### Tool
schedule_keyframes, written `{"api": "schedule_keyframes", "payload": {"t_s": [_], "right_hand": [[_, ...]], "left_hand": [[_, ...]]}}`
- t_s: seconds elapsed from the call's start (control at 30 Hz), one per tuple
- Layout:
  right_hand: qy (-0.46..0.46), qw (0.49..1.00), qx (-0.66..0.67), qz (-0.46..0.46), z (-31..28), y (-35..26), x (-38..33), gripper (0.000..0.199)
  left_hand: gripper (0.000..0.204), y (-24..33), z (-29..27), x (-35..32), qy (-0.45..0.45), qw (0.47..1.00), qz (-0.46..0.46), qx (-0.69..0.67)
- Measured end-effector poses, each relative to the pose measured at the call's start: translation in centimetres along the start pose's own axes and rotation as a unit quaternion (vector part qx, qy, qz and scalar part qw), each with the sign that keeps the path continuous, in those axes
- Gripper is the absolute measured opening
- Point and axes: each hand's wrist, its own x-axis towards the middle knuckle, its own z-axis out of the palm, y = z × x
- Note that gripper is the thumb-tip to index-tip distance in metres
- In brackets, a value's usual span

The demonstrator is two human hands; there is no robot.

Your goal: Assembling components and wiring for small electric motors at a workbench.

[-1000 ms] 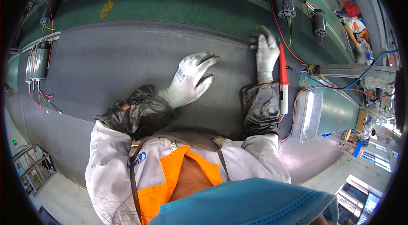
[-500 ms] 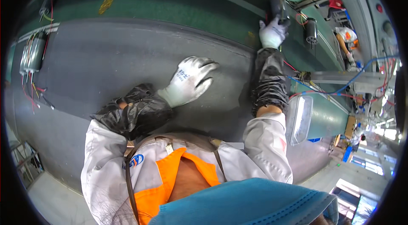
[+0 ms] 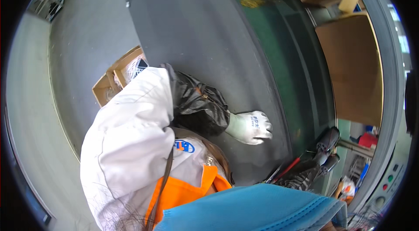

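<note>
left hand [image 3: 251, 127]: white knit glove, palm down, fingers curled, resting on the dark grey belt [image 3: 196, 34]
left sleeve [image 3: 198, 104]: black, crinkled cuff over a white coat
right hand: hidden; only its dark sleeve [image 3: 301, 176] shows
red tool [image 3: 286, 170]: slim, slanted, beside that sleeve
black cylinders [image 3: 327, 143]: 2, just beyond it

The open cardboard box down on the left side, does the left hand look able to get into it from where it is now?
Probably yes, with a swing back. The left hand lies flat on the grey surface, holding nothing; the cardboard box is open-topped, part hidden behind the white sleeve.
</note>
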Motion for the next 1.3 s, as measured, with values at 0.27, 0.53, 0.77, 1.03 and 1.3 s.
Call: {"api": "schedule_keyframes", "payload": {"t_s": [0.27, 0.53, 0.77, 1.03, 1.3], "right_hand": [[0.247, 0.777, -0.578, -0.029, 24.6, 10.7, -4.3, 0.026], [0.006, 0.874, -0.485, -0.029, 47.5, 16.2, -24.8, 0.059], [0.034, 0.675, -0.728, -0.115, 53.3, 20.0, -30.3, 0.079], [0.046, 0.828, -0.559, -0.006, 50.8, 19.1, -28.1, 0.080], [0.028, 0.892, -0.435, 0.119, 48.8, 18.2, -27.1, 0.078]], "left_hand": [[0.032, 0.2, -0.5, 0.6, -0.022, 0.999, -0.047, 0.000], [0.046, -3.9, -4.3, 1.7, 0.142, 0.985, -0.028, 0.092], [0.050, -13.4, -37.2, -3.3, 0.209, 0.715, -0.215, 0.631], [0.067, -18.7, -50.8, -12.9, 0.112, 0.598, -0.462, 0.645], [0.091, -17.5, -52.4, -12.5, 0.127, 0.665, -0.485, 0.553]]}}
